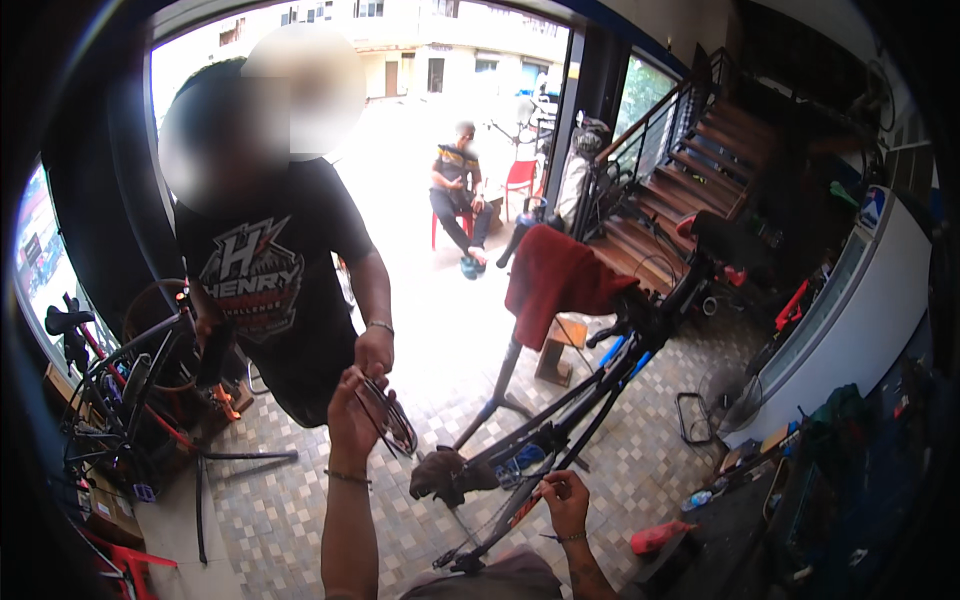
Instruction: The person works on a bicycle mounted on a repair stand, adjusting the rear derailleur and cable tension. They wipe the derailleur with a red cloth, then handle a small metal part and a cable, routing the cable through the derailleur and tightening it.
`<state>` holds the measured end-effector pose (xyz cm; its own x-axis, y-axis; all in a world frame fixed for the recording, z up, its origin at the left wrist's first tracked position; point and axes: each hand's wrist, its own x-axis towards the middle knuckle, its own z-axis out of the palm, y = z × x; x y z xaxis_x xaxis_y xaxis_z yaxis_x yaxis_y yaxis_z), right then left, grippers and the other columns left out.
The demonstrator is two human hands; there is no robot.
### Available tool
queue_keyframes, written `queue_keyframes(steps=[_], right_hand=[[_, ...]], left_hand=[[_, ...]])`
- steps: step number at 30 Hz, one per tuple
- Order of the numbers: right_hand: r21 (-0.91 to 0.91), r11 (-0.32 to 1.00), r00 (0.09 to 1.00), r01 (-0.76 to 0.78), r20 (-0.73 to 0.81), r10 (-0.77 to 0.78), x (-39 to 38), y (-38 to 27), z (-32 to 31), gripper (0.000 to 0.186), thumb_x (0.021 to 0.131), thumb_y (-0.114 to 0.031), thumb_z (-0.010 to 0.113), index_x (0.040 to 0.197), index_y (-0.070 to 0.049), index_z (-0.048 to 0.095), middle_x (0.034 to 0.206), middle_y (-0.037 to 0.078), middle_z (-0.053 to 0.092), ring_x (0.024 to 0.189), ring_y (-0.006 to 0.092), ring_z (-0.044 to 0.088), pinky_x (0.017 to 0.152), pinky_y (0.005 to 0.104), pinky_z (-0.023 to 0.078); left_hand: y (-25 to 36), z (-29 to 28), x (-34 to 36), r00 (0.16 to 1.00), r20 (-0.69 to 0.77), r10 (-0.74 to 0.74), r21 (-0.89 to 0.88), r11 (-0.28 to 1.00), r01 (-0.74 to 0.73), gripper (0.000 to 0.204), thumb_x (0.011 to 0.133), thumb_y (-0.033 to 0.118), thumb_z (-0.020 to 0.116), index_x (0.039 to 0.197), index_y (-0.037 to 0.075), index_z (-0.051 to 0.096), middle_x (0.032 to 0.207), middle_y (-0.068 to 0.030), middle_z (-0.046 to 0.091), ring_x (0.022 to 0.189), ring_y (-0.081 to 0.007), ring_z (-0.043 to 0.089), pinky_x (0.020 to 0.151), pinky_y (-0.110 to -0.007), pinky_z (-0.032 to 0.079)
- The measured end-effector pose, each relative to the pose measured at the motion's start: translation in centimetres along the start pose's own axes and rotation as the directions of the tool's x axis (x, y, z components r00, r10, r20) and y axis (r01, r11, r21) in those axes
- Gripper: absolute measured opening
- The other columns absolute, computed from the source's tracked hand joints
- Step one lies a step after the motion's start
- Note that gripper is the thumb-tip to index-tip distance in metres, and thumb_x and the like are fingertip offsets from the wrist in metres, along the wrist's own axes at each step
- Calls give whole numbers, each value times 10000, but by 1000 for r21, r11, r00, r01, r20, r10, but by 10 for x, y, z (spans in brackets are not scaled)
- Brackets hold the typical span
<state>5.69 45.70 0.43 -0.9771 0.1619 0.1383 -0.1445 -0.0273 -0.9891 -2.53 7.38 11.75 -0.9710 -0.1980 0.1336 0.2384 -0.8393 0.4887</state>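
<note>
My left hand (350,415) is raised at the centre, its fingers closed on a coiled thin cable (401,432) whose loops hang down on its right side. A co-worker's hand (375,350) meets mine at the top of the coil and seems to touch it too. My right hand (567,503) is lower right, beside a dark bicycle frame (520,500). Its thumb and fingertips are pinched together; whatever they hold is too small to tell. A dark rag (452,477) hangs over the frame between my hands.
The bicycle sits by a repair stand (497,395), with a red cloth (550,280) draped near its handlebar. More bicycles (130,390) stand at left. A cluttered workbench (740,540) is at right, near a floor fan (730,395). Another person (458,185) sits by the doorway; stairs (690,180) rise behind.
</note>
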Motion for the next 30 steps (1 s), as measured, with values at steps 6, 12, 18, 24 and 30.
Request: queue_keyframes(steps=[6,12,18,24,30], right_hand=[[-39,999,999,-33,-24,33,-12,-2,-21,133,961,-4,729,1060,6,641,888,67,715,766,156,747,734,293,596],[-5,1000,998,-19,-60,18,-15,0,-48,131,968,32,686,1076,12,616,908,78,677,761,162,718,731,322,618],[20,999,991,-32,-132,34,-17,0,-95,148,963,-8,710,1073,8,613,893,75,696,767,161,736,747,289,577],[-27,997,991,-65,-123,61,-32,5,-137,150,974,-9,691,1095,0,601,891,66,676,767,154,704,757,293,576],[7,1000,987,11,-158,-10,-37,-1,-125,140,971,-16,665,1092,22,608,936,98,647,751,177,687,743,327,597]], left_hand=[[23,-13,16,998,18,-59,-181,981,62,133,1049,182,592,1073,67,655,1145,-74,576,787,-131,537,752,-292,501],[54,-46,35,996,-62,-59,-60,997,55,131,1034,193,578,1047,64,592,955,-29,553,659,-76,440,503,-201,355],[60,-16,11,996,-92,11,73,997,-5,89,1030,182,569,1014,95,571,873,7,519,570,-56,382,422,-199,295],[60,39,-34,992,16,128,318,940,-126,94,1021,176,580,1002,86,563,879,7,492,569,-47,358,429,-201,285],[87,80,-62,959,203,198,352,899,-260,145,1050,216,582,1027,76,550,911,-4,466,591,-49,347,446,-187,291]])
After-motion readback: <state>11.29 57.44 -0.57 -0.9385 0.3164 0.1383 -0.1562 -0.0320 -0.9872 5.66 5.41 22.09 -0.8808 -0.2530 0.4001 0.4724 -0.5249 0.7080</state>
